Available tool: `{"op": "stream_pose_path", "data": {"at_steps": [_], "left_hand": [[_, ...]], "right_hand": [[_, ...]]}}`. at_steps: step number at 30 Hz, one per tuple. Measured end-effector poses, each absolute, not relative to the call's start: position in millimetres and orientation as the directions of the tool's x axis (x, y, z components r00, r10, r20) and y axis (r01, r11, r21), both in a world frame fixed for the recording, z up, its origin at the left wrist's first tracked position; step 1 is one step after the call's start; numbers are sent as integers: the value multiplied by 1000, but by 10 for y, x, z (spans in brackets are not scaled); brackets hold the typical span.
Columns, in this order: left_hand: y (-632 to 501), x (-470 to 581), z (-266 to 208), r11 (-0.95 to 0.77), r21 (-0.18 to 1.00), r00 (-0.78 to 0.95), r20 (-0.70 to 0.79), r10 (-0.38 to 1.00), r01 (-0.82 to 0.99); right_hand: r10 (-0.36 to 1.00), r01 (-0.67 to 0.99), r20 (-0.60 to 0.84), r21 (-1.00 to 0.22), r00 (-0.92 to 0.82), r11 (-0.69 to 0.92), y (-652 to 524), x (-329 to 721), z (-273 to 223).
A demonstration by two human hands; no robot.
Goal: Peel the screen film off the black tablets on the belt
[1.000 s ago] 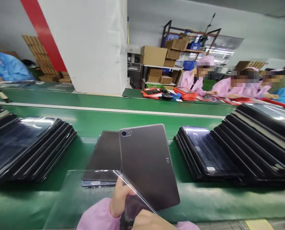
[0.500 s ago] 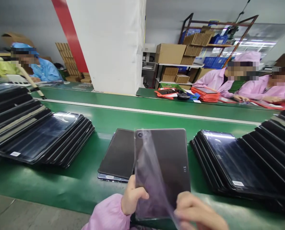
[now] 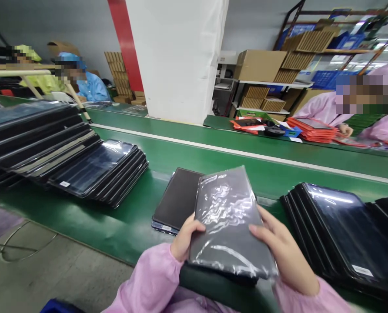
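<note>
Between my two hands I hold a dark tablet (image 3: 228, 226), its upper face covered by shiny, wrinkled clear film. My left hand (image 3: 186, 237) is closed on its left edge, thumb on top. On the opposite edge my right hand (image 3: 280, 241) grips it, thumb over the film and fingers underneath. The tablet is tilted above the green bench. Just behind it to the left lie stacked dark tablets (image 3: 177, 198), partly hidden by the held one. What is on the underside of the held tablet is hidden.
Fanned piles of tablets lie left (image 3: 92, 169) and right (image 3: 337, 221) on the green bench (image 3: 122, 234). A white pillar (image 3: 177, 56) stands beyond it. Across the bench are stacked red trays (image 3: 314, 129) and co-workers in pink, blue and yellow. Cartons (image 3: 259, 65) fill a shelf behind.
The clear film, half lifted by my right hand before, now lies over the tablet's face. My right hand has moved to the tablet's right edge. The view has shifted.
</note>
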State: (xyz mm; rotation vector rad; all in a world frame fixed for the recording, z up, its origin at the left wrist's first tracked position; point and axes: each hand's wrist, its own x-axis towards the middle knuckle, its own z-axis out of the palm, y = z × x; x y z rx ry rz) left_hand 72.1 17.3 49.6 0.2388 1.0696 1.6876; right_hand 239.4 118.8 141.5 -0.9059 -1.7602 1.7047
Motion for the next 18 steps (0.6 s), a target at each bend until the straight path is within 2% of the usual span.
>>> {"op": "stream_pose_path", "data": {"at_steps": [2,4,6,7,9,11,14,18], "left_hand": [[231,512,528,-90,877,-531,-201,823,-472],[233,309,580,-80,944,-581,-128,804,-319],[157,128,658,-90,945,-488,-79,869,-314],[91,44,701,-106,930,-438,-64,897,-352],[-77,-118,771,-109,897,-429,-96,898,-429],[-253,-274,791,-71,883,-503,-196,842,-463],[-441,-473,722,56,903,-604,-329,725,-425],[-448,-631,598,130,914,-668,-373,644,-385]], "right_hand": [[728,188,-77,-979,-681,73,1255,2052,1679],[689,293,-18,-913,-724,285,1267,1698,1846],[648,413,47,-735,-760,538,1192,1384,1889],[613,433,54,-659,-788,615,1125,1257,1866],[542,390,41,-649,-840,653,963,1081,1747],[422,299,3,-699,-907,650,829,1018,1573],[304,249,-72,-764,-950,596,832,1076,1326],[487,391,-116,-765,-866,512,1223,1208,1155]]}}
